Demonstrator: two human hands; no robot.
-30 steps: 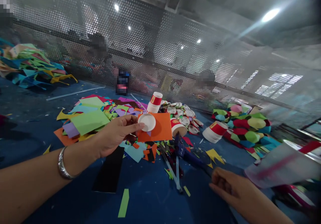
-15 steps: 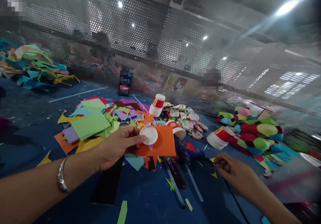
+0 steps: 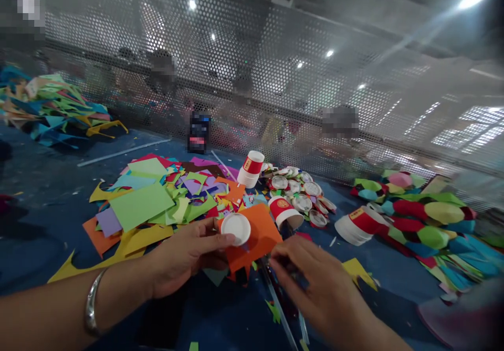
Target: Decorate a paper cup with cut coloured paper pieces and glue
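My left hand (image 3: 185, 256) pinches a white round disc with a raised rim (image 3: 235, 229) flat against an orange paper sheet (image 3: 262, 233), thumb on the disc and fingers behind the sheet. My right hand (image 3: 315, 275) is beside the sheet's lower right edge. Its fingers are curled together, and what is between them, if anything, is hidden. Just behind the sheet lies a red and white paper cup (image 3: 282, 212) on its side. Clear sticks (image 3: 279, 309) lie on the blue table below my hands.
Coloured paper sheets and scraps (image 3: 142, 204) spread to the left. White-rimmed round pieces (image 3: 303, 202) are heaped behind the cup. Stacked paper cups stand (image 3: 252, 168) at the back and lie (image 3: 358, 225) at right, beside multicoloured paper shapes (image 3: 425, 220). A perforated screen (image 3: 220, 67) rises behind.
My right hand has moved left from the table's right side to the orange sheet's edge. The sheet has turned clockwise, while my left hand keeps its hold on the disc.
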